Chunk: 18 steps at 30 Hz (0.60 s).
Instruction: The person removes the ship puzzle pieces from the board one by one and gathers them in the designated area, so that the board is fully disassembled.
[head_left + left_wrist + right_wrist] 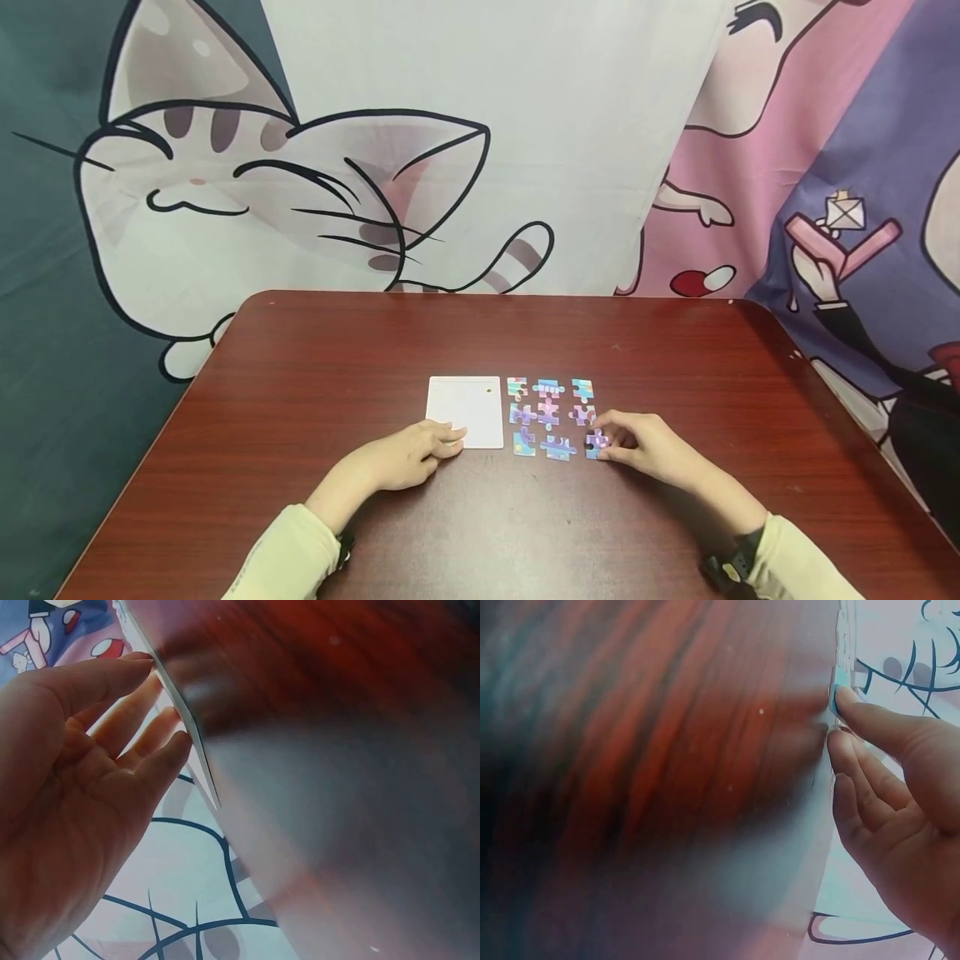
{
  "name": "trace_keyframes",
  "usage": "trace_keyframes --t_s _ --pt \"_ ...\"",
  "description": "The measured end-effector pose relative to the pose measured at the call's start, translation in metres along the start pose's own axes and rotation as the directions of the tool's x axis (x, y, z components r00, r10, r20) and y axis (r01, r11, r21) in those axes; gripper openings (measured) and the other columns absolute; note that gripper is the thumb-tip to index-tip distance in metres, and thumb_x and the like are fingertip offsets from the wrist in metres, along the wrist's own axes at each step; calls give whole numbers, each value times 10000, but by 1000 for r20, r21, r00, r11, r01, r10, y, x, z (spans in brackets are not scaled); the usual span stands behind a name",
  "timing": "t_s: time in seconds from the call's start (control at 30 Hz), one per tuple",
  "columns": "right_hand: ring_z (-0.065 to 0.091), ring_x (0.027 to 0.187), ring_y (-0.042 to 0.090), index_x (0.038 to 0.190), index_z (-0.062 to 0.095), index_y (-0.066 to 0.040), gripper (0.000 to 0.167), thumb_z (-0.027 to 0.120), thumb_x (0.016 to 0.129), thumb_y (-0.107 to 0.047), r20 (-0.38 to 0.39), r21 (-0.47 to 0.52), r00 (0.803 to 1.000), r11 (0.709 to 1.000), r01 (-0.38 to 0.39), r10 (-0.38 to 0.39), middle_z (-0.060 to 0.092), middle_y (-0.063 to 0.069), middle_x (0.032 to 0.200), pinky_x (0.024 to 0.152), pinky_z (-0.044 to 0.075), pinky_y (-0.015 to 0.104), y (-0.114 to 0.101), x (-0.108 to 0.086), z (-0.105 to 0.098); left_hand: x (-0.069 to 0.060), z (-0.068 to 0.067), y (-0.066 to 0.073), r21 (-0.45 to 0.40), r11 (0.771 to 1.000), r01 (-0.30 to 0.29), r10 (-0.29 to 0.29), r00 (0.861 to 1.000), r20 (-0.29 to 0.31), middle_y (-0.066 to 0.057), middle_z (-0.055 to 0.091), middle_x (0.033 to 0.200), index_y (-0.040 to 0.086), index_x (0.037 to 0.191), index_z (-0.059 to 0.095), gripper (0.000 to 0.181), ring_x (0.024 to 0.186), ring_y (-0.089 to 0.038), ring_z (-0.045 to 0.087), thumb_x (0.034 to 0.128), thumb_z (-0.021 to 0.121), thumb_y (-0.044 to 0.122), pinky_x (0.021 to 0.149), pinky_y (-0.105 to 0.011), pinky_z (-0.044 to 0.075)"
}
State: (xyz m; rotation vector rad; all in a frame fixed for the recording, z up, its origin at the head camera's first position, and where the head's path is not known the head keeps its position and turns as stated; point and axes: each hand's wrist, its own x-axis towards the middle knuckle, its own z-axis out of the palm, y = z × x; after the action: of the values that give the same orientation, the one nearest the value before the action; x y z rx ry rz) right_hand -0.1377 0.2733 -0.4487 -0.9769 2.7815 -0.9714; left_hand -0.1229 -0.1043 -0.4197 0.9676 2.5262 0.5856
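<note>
A square white puzzle board (468, 408) lies on the table, with a small gold-coloured dot near its upper right corner. The fingertips of my left hand (414, 454) rest on its lower left corner; in the left wrist view, the fingers of that hand (97, 765) reach the board's thin edge. Right of the board lie several colourful jigsaw pieces (548, 412), spaced apart in three rows. My right hand (654, 446) pinches the lower right jigsaw piece (595, 444) between thumb and fingers. A light blue bit of that piece (835, 697) shows at the thumb in the right wrist view.
The brown wooden table (570, 533) extends around the hands, its far edge meeting a printed cloth (480, 75) with a cartoon cat. Another cartoon cloth (847, 167) hangs at the right. Dark bands circle both wrists.
</note>
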Motion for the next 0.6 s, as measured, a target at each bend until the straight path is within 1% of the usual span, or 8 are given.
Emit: trace_keyframes --t_s 0.2,0.37,0.6 --pt "515 632 -27 1097 663 -99 333 752 779 -138 17 -63 999 998 28 -27 572 -142 742 552 484 201 -1 1 -1 0 0 0 -4 1000 7 -7 1000 4 -39 434 1435 14 1288 542 374 1345 -289 342 916 499 12 1084 -462 298" --pt "480 634 -39 1140 663 -81 366 743 790 -154 19 -108 999 993 48 -46 540 -152 753 540 456 187 -1 1 -1 0 0 -1 -9 1000 2 -2 1000 2 -37 431 1438 14 1287 542 369 1347 -288 339 922 497 18 1085 -462 296" --pt "463 638 -30 1151 666 -69 374 733 802 -184 41 -135 999 990 35 -30 515 -150 757 538 426 173 -3 1 -2 0 1 -2 -13 1000 -6 6 1000 -3 -40 434 1434 11 1283 545 367 1346 -290 341 919 494 17 1087 -463 294"
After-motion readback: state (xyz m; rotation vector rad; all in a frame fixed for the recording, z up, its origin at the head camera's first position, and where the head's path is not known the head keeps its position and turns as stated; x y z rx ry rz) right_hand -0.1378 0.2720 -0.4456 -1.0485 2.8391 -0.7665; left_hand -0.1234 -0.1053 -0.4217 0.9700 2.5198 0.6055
